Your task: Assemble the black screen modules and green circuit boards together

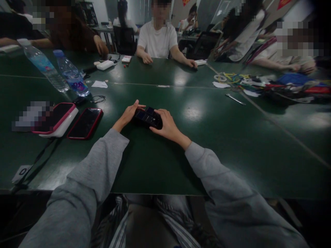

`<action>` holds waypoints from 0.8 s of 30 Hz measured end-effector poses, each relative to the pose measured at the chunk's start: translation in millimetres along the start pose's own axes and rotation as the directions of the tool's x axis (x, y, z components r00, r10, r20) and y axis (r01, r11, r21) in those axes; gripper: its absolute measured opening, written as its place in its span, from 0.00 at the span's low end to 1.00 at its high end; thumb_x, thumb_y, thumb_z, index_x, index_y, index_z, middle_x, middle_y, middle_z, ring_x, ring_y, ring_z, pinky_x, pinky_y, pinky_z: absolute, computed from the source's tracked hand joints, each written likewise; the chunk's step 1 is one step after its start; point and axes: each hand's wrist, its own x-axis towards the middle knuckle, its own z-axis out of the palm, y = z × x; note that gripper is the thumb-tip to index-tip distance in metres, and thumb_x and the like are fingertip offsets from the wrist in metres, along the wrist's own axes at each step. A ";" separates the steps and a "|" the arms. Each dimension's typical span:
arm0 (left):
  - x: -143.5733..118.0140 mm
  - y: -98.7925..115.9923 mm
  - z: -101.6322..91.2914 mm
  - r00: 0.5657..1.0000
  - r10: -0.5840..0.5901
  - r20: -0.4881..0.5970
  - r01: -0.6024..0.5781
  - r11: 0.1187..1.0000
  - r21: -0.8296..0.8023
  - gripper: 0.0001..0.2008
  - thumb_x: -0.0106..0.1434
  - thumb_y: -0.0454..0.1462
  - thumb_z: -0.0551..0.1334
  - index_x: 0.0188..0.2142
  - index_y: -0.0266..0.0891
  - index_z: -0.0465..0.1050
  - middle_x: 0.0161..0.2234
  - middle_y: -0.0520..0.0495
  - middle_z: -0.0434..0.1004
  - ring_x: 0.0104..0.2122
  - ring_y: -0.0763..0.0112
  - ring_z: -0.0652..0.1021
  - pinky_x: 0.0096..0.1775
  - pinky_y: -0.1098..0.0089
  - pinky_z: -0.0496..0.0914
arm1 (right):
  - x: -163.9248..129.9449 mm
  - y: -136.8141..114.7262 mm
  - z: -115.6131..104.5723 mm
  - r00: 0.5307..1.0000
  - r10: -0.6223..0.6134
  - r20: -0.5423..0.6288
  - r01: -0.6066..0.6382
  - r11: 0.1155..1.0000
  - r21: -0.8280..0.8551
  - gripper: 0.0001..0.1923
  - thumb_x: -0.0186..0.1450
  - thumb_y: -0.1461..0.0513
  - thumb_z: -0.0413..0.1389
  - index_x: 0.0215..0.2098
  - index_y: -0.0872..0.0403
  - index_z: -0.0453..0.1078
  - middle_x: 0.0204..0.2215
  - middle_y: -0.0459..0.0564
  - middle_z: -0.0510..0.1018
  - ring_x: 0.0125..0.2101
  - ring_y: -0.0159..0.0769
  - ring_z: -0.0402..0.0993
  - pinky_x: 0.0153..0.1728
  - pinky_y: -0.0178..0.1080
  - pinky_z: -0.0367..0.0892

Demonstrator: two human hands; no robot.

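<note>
Fingers first. Left hand (128,113): fingers stretched out nearly straight, loose, tips resting against the left end of the small black device (148,118); not clamped round it. Right hand (167,124): fingers curled over the right end of the device, wrapping it from above; thumb side hidden, so how tight the hold is I cannot tell.

Device lies on the green table (232,137), just ahead of the body, between the two hands, roughly centre of view.

Handling, as a judgement: rigid shell, light enough for one hand, does not sag where it is held by one end. Upper face looks glossy, so likely slick and prone to scratches or cracking if dropped. Best purchase is along the long edges or the two short ends, clear of the shiny face.

Appearance: black, oblong, compact; top shows dark panels with a faint bluish sheen. Dim light; buttons or markings too small to read.

Outward: grey sleeves to the wrists. To the left, a red-edged phone (85,123) flat on the table, beside it a pink-and-white case (56,119). Further back left, two water bottles (71,74). Across the table, a person in a white shirt (157,39), hands on the tabletop. Far right, a heap of coloured cables (281,86).
</note>
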 end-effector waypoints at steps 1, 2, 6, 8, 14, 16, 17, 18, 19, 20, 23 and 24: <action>1.5 -1.7 0.4 1.000 -0.001 -0.003 0.001 1.000 0.004 0.44 0.66 0.65 0.39 0.56 0.38 0.76 0.51 0.37 0.81 0.54 0.54 0.78 0.58 0.54 0.67 | -0.4 0.4 -0.7 1.000 -0.012 0.013 0.011 1.000 0.015 0.40 0.61 0.48 0.62 0.66 0.50 0.55 0.60 0.62 0.62 0.61 0.58 0.59 0.56 0.63 0.63; 3.2 -3.9 1.0 1.000 -0.004 -0.005 0.004 1.000 0.005 0.44 0.66 0.65 0.38 0.56 0.38 0.76 0.51 0.37 0.81 0.54 0.54 0.78 0.58 0.54 0.67 | -0.9 0.8 -1.1 1.000 -0.020 0.017 0.020 1.000 0.023 0.40 0.61 0.48 0.62 0.66 0.49 0.55 0.61 0.62 0.62 0.62 0.58 0.58 0.58 0.64 0.62; 8.9 -12.3 2.9 1.000 -0.013 -0.018 0.013 1.000 -0.024 0.44 0.67 0.64 0.38 0.55 0.38 0.77 0.51 0.37 0.81 0.54 0.55 0.78 0.58 0.55 0.67 | -3.7 3.9 -0.7 0.999 -0.030 -0.018 0.030 1.000 0.008 0.38 0.61 0.49 0.63 0.65 0.47 0.56 0.63 0.60 0.56 0.64 0.58 0.52 0.62 0.64 0.58; 9.5 -13.3 3.2 1.000 -0.019 -0.017 0.019 0.999 -0.035 0.43 0.67 0.64 0.38 0.55 0.38 0.77 0.51 0.37 0.81 0.54 0.56 0.78 0.58 0.55 0.67 | -5.0 8.1 -1.8 1.000 -0.022 -0.021 0.023 1.000 0.002 0.38 0.61 0.48 0.64 0.64 0.46 0.57 0.63 0.60 0.55 0.64 0.58 0.52 0.62 0.64 0.58; 10.9 -16.0 5.0 1.000 -0.013 -0.010 0.013 1.000 -0.011 0.41 0.69 0.62 0.40 0.56 0.36 0.75 0.53 0.37 0.80 0.54 0.57 0.78 0.59 0.56 0.66 | -7.0 34.3 -15.5 1.000 -0.003 0.000 0.003 0.996 0.084 0.37 0.63 0.45 0.63 0.65 0.44 0.58 0.64 0.58 0.57 0.66 0.56 0.54 0.64 0.64 0.58; 13.5 -21.2 6.1 1.000 -0.005 -0.024 0.005 1.000 0.025 0.39 0.70 0.61 0.42 0.56 0.36 0.75 0.52 0.37 0.80 0.53 0.58 0.78 0.59 0.55 0.66 | -7.8 44.6 -20.0 1.000 0.016 -0.001 -0.016 0.993 0.116 0.37 0.64 0.45 0.62 0.66 0.44 0.58 0.66 0.58 0.56 0.67 0.56 0.53 0.65 0.64 0.56; 14.9 -24.0 6.5 0.999 -0.001 -0.035 0.003 0.999 0.050 0.38 0.70 0.60 0.42 0.56 0.36 0.75 0.51 0.37 0.81 0.52 0.58 0.78 0.59 0.55 0.66 | -8.3 49.2 -21.6 1.000 0.030 -0.006 -0.029 0.991 0.132 0.37 0.64 0.45 0.62 0.66 0.44 0.58 0.66 0.58 0.57 0.67 0.56 0.54 0.65 0.64 0.56; 16.0 -26.5 6.8 0.999 0.005 -0.046 -0.001 0.997 0.078 0.37 0.70 0.60 0.43 0.56 0.36 0.75 0.51 0.38 0.81 0.52 0.58 0.78 0.59 0.54 0.66 | -8.7 53.2 -22.7 0.999 0.043 -0.011 -0.041 0.988 0.151 0.37 0.64 0.46 0.62 0.66 0.45 0.58 0.65 0.58 0.59 0.67 0.56 0.56 0.64 0.64 0.57; 16.6 -28.5 6.9 0.998 0.013 -0.057 -0.007 0.994 0.107 0.36 0.71 0.59 0.43 0.56 0.37 0.75 0.50 0.38 0.81 0.51 0.58 0.79 0.58 0.54 0.66 | -9.1 56.5 -23.3 0.998 0.056 -0.015 -0.052 0.984 0.173 0.36 0.65 0.46 0.62 0.66 0.45 0.59 0.64 0.58 0.61 0.65 0.55 0.58 0.64 0.64 0.59; 16.7 -29.8 7.0 0.998 0.022 -0.064 -0.014 0.991 0.134 0.35 0.71 0.58 0.43 0.57 0.37 0.74 0.50 0.39 0.81 0.50 0.58 0.79 0.58 0.54 0.67 | -9.5 58.9 -23.4 0.998 0.066 -0.017 -0.062 0.979 0.195 0.36 0.65 0.47 0.62 0.66 0.46 0.59 0.63 0.58 0.64 0.64 0.54 0.61 0.63 0.63 0.61; 13.6 -28.6 8.0 0.996 0.061 -0.066 -0.046 0.975 0.216 0.33 0.73 0.56 0.43 0.60 0.39 0.72 0.51 0.40 0.80 0.50 0.59 0.78 0.57 0.55 0.67 | -9.8 61.2 -22.5 0.997 0.076 -0.017 -0.070 0.966 0.250 0.36 0.65 0.48 0.62 0.67 0.48 0.58 0.62 0.58 0.68 0.60 0.53 0.68 0.61 0.60 0.65; 11.9 -27.0 9.2 0.994 0.083 -0.064 -0.065 0.968 0.242 0.32 0.73 0.56 0.43 0.60 0.39 0.71 0.53 0.40 0.79 0.52 0.59 0.77 0.58 0.55 0.67 | -9.7 60.4 -22.3 0.997 0.073 -0.016 -0.067 0.964 0.257 0.37 0.65 0.48 0.62 0.67 0.48 0.58 0.62 0.58 0.68 0.60 0.53 0.68 0.61 0.60 0.65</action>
